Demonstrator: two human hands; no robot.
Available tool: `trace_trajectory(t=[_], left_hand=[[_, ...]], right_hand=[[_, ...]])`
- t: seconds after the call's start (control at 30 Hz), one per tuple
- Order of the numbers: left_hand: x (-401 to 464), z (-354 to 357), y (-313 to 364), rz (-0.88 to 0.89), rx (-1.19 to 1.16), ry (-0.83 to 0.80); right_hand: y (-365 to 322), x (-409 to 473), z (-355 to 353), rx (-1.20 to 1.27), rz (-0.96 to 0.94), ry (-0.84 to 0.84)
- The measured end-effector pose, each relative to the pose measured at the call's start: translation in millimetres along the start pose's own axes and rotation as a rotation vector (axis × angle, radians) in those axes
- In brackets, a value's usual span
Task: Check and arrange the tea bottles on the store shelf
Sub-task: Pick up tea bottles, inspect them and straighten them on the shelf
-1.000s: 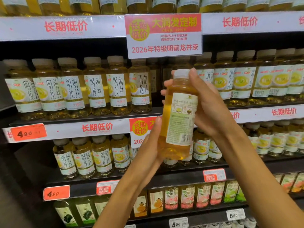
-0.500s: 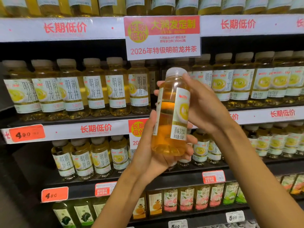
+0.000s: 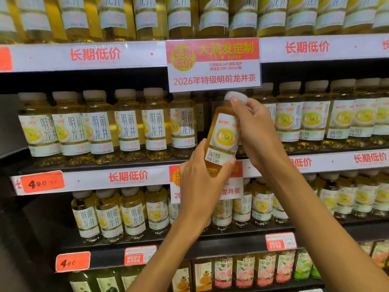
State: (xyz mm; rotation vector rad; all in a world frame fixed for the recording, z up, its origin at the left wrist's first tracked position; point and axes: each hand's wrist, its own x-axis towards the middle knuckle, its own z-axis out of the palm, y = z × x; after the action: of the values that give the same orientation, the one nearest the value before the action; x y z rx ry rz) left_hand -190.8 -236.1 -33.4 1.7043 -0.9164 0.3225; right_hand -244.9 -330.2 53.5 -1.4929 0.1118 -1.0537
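Both hands are on one tea bottle (image 3: 223,135), full of amber tea, white cap on top. The right hand (image 3: 255,131) curls its fingers round the neck and upper body, thumb by the cap; the left hand (image 3: 200,184) cups the base, thumb along the side. The bottle tilts slightly, bowl picture on the label facing out, held just in front of the middle shelf (image 3: 134,175). Rows of matching bottles (image 3: 128,125) stand either side, under a promotion sign (image 3: 213,64). An orange price tag (image 3: 42,182) sits left.
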Motion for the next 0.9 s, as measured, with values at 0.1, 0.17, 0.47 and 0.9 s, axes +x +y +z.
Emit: trace_trajectory(t=[0.1,0.17,0.47,0.9], left_hand=[[7.0,-1.3,0.9,0.046,0.19,0.108],[10.3,-2.0,2.4,0.065,0.215,0.139],[21.9,3.7,0.2,0.083,0.105,0.119],[23.2,14.7,-5.8,0.125,0.309,0.386]], right_hand=[[-0.3,6.2,4.2,-0.019,-0.007,-0.013],[-0.8,9.1,6.9,-0.024,-0.014,-0.017],[6.0,21.4,11.6,-0.096,-0.115,-0.01],[25.5,9.2,-4.1,-0.445,-0.391,-0.046]])
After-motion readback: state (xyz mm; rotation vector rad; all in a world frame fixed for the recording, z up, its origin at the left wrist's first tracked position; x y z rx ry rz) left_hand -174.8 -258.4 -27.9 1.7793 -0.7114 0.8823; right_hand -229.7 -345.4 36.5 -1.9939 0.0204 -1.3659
